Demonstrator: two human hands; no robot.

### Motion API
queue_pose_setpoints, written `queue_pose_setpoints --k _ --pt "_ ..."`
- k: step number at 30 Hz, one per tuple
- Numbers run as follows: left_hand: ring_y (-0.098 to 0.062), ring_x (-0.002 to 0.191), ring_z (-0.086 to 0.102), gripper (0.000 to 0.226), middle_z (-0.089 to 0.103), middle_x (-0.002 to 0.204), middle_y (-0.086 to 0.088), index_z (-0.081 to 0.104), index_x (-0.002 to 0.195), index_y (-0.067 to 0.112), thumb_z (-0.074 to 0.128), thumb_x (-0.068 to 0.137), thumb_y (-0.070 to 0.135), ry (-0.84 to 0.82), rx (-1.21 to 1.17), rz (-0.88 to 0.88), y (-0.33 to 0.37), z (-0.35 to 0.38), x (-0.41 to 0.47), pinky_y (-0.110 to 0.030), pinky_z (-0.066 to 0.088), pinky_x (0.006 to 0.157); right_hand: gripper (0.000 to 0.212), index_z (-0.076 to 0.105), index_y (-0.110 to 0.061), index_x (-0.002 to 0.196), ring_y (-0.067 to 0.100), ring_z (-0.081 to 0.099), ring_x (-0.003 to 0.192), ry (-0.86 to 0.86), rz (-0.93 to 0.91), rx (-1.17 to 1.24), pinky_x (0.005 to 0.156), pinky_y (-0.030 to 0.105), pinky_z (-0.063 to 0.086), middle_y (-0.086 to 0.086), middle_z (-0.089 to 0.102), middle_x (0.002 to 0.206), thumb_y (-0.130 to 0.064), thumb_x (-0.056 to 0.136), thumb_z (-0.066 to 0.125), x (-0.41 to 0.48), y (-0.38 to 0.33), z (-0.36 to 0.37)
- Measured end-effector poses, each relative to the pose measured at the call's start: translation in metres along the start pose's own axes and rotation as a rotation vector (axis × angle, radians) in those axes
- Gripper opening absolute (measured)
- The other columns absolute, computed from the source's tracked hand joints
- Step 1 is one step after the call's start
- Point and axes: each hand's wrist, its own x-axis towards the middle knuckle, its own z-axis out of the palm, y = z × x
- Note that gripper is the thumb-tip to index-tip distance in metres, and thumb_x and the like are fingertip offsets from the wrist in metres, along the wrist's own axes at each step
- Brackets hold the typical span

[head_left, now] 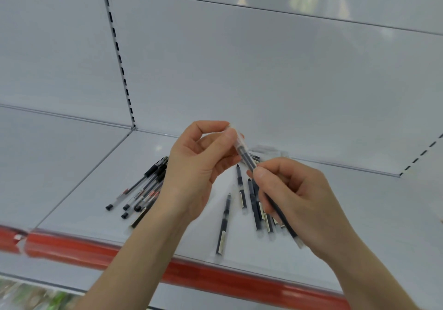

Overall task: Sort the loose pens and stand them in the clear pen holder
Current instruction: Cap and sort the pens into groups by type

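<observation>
Above the white shelf (96,190) I hold one dark pen (247,157) with a clear cap between both hands. My left hand (199,166) pinches its clear capped end with thumb and fingertips. The barrel lower down sits in the curled fingers of my right hand (294,202). On the shelf lie two groups of loose pens: a pile with black caps (141,190) to the left and several dark pens (225,218) spread under my hands. A clear pen holder (266,149) shows faintly at the back of the shelf, mostly hidden behind my hands.
The shelf has a red price strip (72,247) along its front edge. A white back panel (239,70) with a slotted upright (117,51) rises behind. Another slotted upright (422,154) is at the right.
</observation>
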Motion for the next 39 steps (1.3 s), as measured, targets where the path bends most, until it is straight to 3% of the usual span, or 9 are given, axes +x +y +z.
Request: queue_pose_setpoints --k 11,16,19,21,23,26,31,36,39 --pt "-0.019 0.067 0.068 0.022 0.069 0.064 -0.005 0.057 0.099 0.013 0.061 0.083 0.000 0.035 0.145 -0.045 -0.012 -0.008 0.015 -0.030 0.058 0.070 0.022 0.062 -0.015 0.077 0.008 0.049 0.040 -0.133 0.108 -0.036 0.039 0.017 0.037 -0.002 0.061 0.051 -0.020 0.094 0.048 0.037 0.021 0.000" --pt "-0.022 0.065 0.065 0.024 0.069 0.071 -0.008 0.063 0.101 0.020 0.068 0.079 0.011 0.036 0.803 -0.049 -0.028 -0.046 0.027 -0.035 0.057 0.074 0.016 0.060 -0.010 0.076 0.000 0.052 0.038 -0.068 0.147 -0.410 0.042 0.016 0.041 0.000 0.062 0.062 -0.017 0.090 0.055 0.069 0.063 -0.016" --pt "-0.008 0.063 0.057 0.027 0.065 0.074 0.000 0.061 0.104 0.025 0.067 0.079 0.018 -0.076 1.199 -0.043 -0.040 -0.058 0.024 -0.018 0.046 0.067 0.020 0.065 -0.001 0.080 0.009 0.056 0.051 -0.108 0.158 -0.681 0.057 0.025 0.049 0.009 0.063 0.066 -0.019 0.086 0.058 0.078 0.082 -0.008" --pt "-0.007 0.068 0.052 0.031 0.057 0.073 0.005 0.058 0.110 0.022 0.067 0.080 0.020 -0.128 1.298 -0.057 -0.045 -0.058 0.023 -0.016 0.041 0.064 0.028 0.064 0.004 0.074 0.026 0.053 0.059 -0.162 0.172 -0.848 0.058 0.033 0.044 0.019 0.058 0.066 -0.022 0.084 0.059 0.082 0.086 0.002" --pt "-0.012 0.073 0.051 0.034 0.054 0.075 0.005 0.056 0.112 0.017 0.067 0.080 0.023 -0.152 1.375 -0.067 -0.047 -0.056 0.023 -0.022 0.041 0.069 0.038 0.048 -0.002 0.052 0.022 0.039 0.050 -0.221 0.195 -0.951 0.049 0.030 0.031 0.009 0.041 0.052 -0.024 0.082 0.058 0.086 0.087 0.010" --pt "-0.015 0.077 0.051 0.036 0.055 0.080 0.001 0.051 0.108 0.012 0.067 0.081 0.029 -0.178 1.448 -0.096 -0.049 -0.056 0.025 -0.026 0.041 0.069 0.042 0.031 -0.013 0.048 0.016 0.032 0.045 -0.230 0.227 -1.000 0.044 0.026 0.024 0.001 0.033 0.049 -0.021 0.081 0.056 0.092 0.089 0.015" --pt "-0.023 0.088 0.055 0.021 0.061 0.089 -0.006 0.059 0.098 0.008 0.056 0.089 0.026 -0.137 1.547 -0.021 -0.042 -0.065 0.046 -0.029 0.039 0.072 0.039 0.030 -0.013 0.048 0.017 0.025 0.044 -0.149 0.269 -0.778 0.045 0.025 0.021 0.001 0.027 0.046 -0.018 0.077 0.056 0.088 0.092 0.009" --pt "-0.032 0.105 0.052 0.026 0.054 0.115 -0.017 0.057 0.112 0.001 0.045 0.094 0.014 -0.092 1.762 0.053 -0.045 -0.082 0.107 -0.036 0.041 0.086 0.015 0.056 -0.006 0.073 0.005 0.045 0.037 0.000 0.290 -0.421 0.033 0.010 0.031 0.006 0.058 0.061 -0.018 0.083 0.055 0.067 0.083 -0.013" --pt "-0.034 0.110 0.050 0.030 0.051 0.120 -0.019 0.054 0.119 0.000 0.044 0.094 0.013 -0.156 1.853 0.037 -0.056 -0.089 0.134 -0.038 0.042 0.090 0.011 0.057 -0.010 0.075 0.006 0.053 0.045 0.031 0.311 -0.307 0.041 0.017 0.041 0.006 0.071 0.073 -0.016 0.084 0.055 0.057 0.078 -0.020"
